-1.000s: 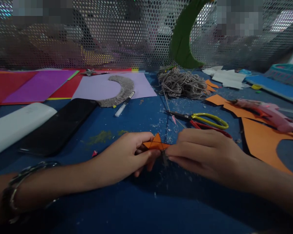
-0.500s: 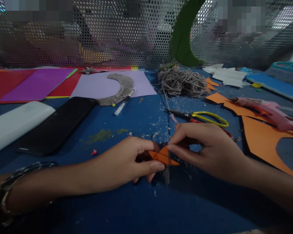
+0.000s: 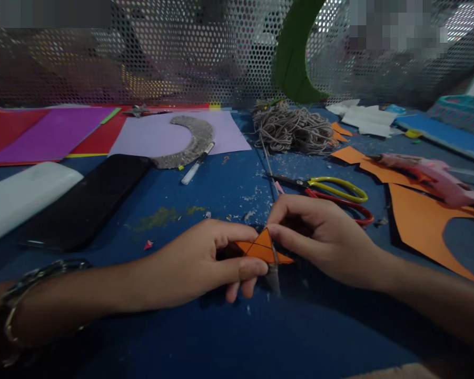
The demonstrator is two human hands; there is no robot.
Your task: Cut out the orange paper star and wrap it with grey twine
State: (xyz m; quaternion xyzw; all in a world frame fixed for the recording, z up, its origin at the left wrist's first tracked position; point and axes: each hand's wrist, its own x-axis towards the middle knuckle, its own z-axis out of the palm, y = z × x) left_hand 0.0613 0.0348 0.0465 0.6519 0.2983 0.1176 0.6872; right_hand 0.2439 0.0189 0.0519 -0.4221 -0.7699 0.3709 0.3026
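Note:
My left hand (image 3: 229, 258) grips a small orange paper star (image 3: 260, 250) between thumb and fingers. Dark lines cross the star, and one of its lower points is wrapped in grey yarn. My right hand (image 3: 300, 229) pinches at the star's upper right edge, its thumb and forefinger on the grey yarn (image 3: 266, 158). That strand runs from a tangled heap of grey yarn (image 3: 294, 129) toward my right fingers. Just beyond the right hand lie scissors (image 3: 327, 192) with one yellow and one red handle. What sits inside the right pinch is mostly hidden.
A pink glue gun (image 3: 430, 171) rests on cut orange paper (image 3: 418, 221) at right. Left are a black phone (image 3: 90, 200) and a white slab-like object (image 3: 27, 197). A yarn-covered crescent (image 3: 193, 139) and a pen (image 3: 197, 163) lie by lilac paper (image 3: 237, 134). Behind stands perforated metal (image 3: 221, 58).
The view has shifted slightly. The star is turned a little, showing its upper point more plainly, and my right hand has moved slightly up and left along its edge.

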